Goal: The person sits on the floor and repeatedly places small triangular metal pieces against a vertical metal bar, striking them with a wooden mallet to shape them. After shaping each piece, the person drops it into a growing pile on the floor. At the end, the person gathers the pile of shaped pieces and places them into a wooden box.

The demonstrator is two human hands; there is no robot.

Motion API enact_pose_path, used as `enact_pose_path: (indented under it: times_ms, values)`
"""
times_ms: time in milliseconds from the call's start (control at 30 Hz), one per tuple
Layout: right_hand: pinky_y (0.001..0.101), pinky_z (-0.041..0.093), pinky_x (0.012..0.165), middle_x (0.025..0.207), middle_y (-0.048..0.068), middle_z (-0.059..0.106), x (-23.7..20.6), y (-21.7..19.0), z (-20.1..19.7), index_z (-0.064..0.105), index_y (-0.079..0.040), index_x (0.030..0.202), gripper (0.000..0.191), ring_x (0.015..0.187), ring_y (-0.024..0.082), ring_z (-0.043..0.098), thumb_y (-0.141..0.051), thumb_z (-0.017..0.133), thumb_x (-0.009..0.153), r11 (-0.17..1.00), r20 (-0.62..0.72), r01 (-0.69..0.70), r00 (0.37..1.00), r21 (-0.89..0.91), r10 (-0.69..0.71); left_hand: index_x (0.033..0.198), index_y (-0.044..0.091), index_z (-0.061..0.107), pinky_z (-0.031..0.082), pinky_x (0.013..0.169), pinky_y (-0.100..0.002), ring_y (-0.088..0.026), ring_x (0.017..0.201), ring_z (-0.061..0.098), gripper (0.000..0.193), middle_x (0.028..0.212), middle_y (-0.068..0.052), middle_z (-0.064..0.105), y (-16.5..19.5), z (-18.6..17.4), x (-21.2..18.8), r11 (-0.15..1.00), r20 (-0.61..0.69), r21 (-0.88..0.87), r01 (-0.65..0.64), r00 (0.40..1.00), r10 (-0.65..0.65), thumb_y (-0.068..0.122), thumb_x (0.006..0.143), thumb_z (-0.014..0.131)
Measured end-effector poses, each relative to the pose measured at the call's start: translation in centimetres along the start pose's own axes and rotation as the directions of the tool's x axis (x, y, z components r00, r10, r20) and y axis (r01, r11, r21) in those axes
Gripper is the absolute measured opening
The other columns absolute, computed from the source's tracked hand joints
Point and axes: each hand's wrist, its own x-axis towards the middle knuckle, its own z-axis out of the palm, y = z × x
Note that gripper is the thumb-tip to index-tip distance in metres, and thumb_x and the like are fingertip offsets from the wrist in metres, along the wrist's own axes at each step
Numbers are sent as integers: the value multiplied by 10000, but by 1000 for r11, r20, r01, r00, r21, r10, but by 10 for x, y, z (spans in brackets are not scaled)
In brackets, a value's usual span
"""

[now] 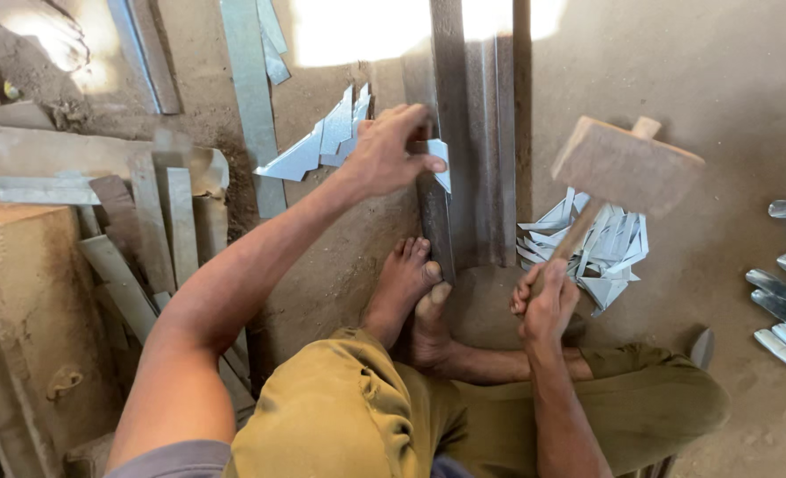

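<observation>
Currently left hand (393,150) is pinching a small bent sheet-metal piece (440,163) against the long steel bar (463,133) on the dirt floor, fingers curled on it, bare feet (415,292) just below bracing the bar's near end. Right hand (545,301) is closed around the handle of a wooden mallet (624,168), head raised up and right of it; cut pieces (601,248) piled under the mallet, uncut blanks (322,142) just left of the left hand

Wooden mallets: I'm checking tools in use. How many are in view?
1. The wooden mallet is raised in the right hand, above the cut metal pieces; others may lie outside the frame.
</observation>
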Motion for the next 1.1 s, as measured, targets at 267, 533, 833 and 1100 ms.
enact_pose_path:
  times_ms: [267,533,833,1100]
  values:
    - [222,363,419,661,0,522,-4,-30,-7,636,-7,1243,318,481,57,452,-268,543,1087,973,4,96,995,-212,-98,1133,-26,555,585,704,-397,-295,837,685,326,1058,-198,560,83,70,26,888,171,432,-159,981,93,9,834,680]
    - [225,381,395,636,-24,528,-5,-43,-3,643,-3,1260,298,468,39,460,-230,527,1106,913,91,336,942,-232,-324,1048,-52,621,603,730,-431,-361,911,705,254,1013,-225,608,46,83,-2,879,163,383,-284,957,239,-22,800,667]
    - [246,376,485,655,-38,513,-5,-25,-6,631,18,1266,280,532,48,465,-200,527,1124,798,77,467,876,-382,-476,1044,-90,656,594,722,-433,-347,909,691,256,975,-203,613,47,85,0,871,152,385,-307,951,268,4,806,646]
    - [265,433,522,645,-28,540,-3,-27,-6,648,15,1261,293,568,66,542,-214,535,1117,715,54,511,829,-477,-557,1094,-111,640,594,710,-419,-326,892,689,301,965,-190,609,47,84,0,868,148,386,-313,949,277,6,817,638]
